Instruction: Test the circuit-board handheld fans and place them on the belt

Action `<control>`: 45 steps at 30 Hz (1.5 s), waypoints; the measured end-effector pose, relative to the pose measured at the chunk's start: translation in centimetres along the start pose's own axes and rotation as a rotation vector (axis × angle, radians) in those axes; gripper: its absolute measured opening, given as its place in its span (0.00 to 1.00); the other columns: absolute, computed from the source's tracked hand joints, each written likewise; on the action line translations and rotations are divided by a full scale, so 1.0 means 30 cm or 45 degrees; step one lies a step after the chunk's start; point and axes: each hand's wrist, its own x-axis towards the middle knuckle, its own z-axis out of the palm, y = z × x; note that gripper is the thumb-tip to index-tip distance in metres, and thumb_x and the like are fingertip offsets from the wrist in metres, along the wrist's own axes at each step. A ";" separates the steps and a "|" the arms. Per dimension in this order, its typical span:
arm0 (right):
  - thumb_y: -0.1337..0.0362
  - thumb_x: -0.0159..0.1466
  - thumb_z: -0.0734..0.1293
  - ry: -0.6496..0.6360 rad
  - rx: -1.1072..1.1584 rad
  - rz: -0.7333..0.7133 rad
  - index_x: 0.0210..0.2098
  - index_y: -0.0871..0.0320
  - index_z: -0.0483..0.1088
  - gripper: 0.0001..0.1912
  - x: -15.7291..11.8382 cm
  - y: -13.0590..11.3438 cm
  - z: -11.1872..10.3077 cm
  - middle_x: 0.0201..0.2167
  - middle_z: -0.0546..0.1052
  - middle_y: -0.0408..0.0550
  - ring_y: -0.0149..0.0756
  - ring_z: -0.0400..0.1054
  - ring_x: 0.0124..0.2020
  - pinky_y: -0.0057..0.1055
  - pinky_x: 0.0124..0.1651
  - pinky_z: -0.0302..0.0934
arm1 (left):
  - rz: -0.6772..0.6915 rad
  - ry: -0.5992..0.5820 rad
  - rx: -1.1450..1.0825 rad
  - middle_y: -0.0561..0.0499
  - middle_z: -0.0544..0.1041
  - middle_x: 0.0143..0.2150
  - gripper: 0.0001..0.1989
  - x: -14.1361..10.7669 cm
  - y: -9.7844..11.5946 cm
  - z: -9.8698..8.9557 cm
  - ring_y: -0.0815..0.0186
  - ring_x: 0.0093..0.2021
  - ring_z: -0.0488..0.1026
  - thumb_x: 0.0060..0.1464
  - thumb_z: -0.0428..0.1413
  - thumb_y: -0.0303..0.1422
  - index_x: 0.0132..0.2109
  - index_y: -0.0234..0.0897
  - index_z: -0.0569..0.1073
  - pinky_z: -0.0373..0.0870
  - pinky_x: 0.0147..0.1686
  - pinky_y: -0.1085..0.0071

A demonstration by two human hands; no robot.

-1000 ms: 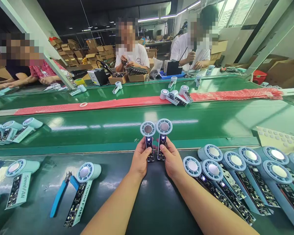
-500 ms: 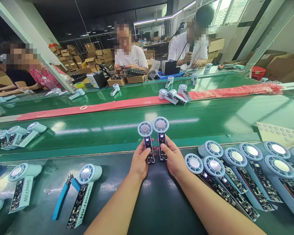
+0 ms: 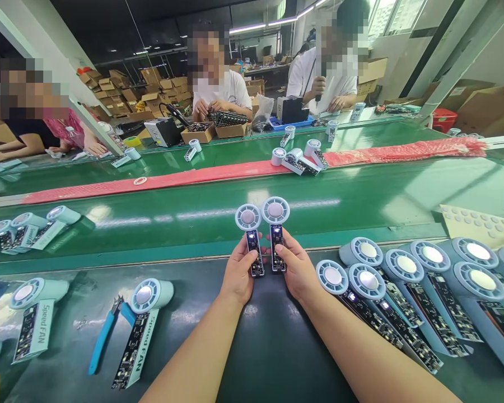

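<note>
Upright in my left hand (image 3: pixel 240 270) is a light-blue handheld fan (image 3: pixel 248 217), its bare circuit board facing me and a small white light lit on it. My right hand (image 3: pixel 294 264) grips a second handheld fan (image 3: pixel 276 211) of the same kind, also lit, with the thumb on its board. The two round heads are side by side, almost touching. Both hands are closed round the handles over the near bench edge. To the right lie several more fans (image 3: pixel 367 281) with exposed boards, some showing a lit light.
Blue-handled cutters (image 3: pixel 103 341) lie left beside a fan marked SpeedFAN (image 3: pixel 145 330). Across the green belt (image 3: pixel 185 224) runs a red wrapped strip (image 3: pixel 210 174) with several fans on it. A white sticker sheet (image 3: pixel 479 226) is at right. Co-workers (image 3: pixel 224 92) sit opposite.
Both hands keep hold of their fans, which sit slightly higher in view. The view has shifted a little. At far left, a co-worker's hand now rests near the belt.
</note>
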 end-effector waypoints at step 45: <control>0.54 0.54 0.76 0.027 -0.019 -0.064 0.47 0.51 0.77 0.22 0.003 0.008 -0.001 0.48 0.78 0.46 0.47 0.70 0.53 0.45 0.59 0.62 | 0.013 -0.028 0.015 0.48 0.79 0.50 0.34 0.004 -0.011 0.000 0.59 0.44 0.78 0.35 0.72 0.35 0.54 0.43 0.76 0.73 0.46 0.63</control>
